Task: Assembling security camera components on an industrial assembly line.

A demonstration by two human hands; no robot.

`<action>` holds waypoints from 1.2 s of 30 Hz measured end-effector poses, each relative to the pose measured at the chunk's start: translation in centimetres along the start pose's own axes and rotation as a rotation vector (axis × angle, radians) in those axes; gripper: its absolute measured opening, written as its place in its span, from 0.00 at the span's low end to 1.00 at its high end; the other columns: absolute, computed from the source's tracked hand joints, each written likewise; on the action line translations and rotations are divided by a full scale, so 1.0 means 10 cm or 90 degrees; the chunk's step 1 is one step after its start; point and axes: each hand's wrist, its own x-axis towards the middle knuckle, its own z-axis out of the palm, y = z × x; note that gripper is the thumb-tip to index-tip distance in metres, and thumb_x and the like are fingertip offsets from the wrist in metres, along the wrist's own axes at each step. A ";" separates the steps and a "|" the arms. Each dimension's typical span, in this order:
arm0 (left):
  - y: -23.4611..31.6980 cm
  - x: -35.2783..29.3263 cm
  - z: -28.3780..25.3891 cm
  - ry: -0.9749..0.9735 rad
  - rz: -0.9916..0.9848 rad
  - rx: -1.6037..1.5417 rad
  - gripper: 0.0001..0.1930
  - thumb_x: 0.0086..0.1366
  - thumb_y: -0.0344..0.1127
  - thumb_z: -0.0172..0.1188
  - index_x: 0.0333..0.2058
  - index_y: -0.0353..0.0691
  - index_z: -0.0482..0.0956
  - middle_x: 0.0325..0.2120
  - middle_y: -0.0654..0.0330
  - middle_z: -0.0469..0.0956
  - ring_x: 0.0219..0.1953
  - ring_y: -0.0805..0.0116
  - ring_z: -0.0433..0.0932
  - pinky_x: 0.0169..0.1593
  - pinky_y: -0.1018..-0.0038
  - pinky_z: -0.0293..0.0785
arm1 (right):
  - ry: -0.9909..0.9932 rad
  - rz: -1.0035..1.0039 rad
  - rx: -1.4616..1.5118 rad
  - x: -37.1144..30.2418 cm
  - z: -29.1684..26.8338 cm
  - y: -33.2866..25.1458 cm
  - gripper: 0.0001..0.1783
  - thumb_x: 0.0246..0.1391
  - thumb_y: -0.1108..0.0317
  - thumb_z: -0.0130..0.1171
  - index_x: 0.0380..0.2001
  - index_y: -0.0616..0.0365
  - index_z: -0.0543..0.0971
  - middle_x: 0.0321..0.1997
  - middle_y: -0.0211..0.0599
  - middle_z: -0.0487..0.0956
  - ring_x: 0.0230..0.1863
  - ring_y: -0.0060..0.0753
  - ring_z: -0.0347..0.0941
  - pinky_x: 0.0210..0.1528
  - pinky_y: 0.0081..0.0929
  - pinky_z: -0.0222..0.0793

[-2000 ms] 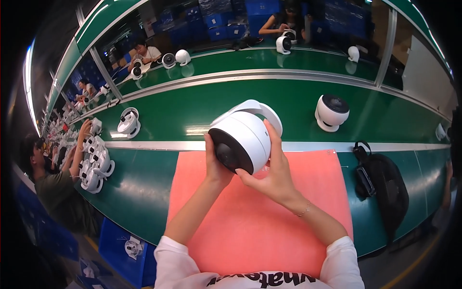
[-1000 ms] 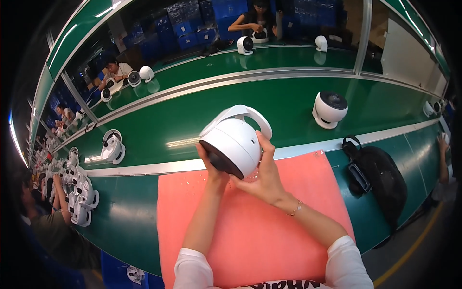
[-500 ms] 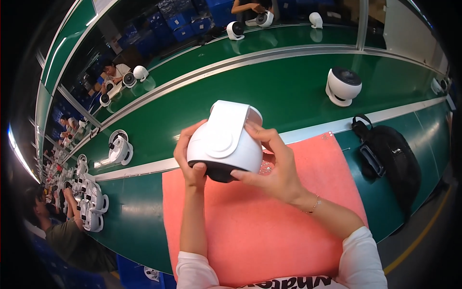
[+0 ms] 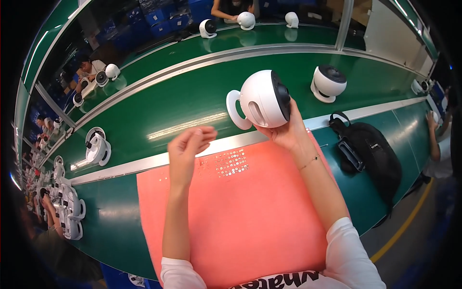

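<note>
My right hand [image 4: 288, 130] is closed around a white ball-shaped device [image 4: 262, 101] from below and the right. Its black round front [image 4: 281, 96] faces right, and its white round foot [image 4: 235, 110] sticks out to the left. A narrow oval recess shows on its side. My left hand [image 4: 190, 144] hovers to the left of it, off the device, over the metal edge strip. Its fingers are loosely bent, and nothing shows in them. Below the hands, rows of small screws [image 4: 233, 161] lie on a pink mat [image 4: 231, 221].
Another white ball device [image 4: 329, 82] stands on the green belt [image 4: 192, 98], right of mine. A white part [image 4: 98, 147] lies on its left. A black bag [image 4: 373, 154] rests on the green table at right. White housings [image 4: 70, 207] stand at left, beside a co-worker.
My left hand has let go of the device and moved left. The device has risen to the right and turned, its black front now facing right, in my right hand alone. The screws are uncovered.
</note>
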 end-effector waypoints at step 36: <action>-0.71 -0.54 0.91 -0.421 0.264 0.593 0.41 0.52 0.59 0.53 0.61 0.45 0.54 0.63 0.43 0.41 0.63 0.42 0.46 0.63 0.52 0.44 | -0.311 -0.374 -1.106 -0.06 -0.04 0.91 0.10 0.44 0.68 0.52 0.32 0.60 0.75 0.33 0.40 0.74 0.37 0.41 0.72 0.38 0.40 0.68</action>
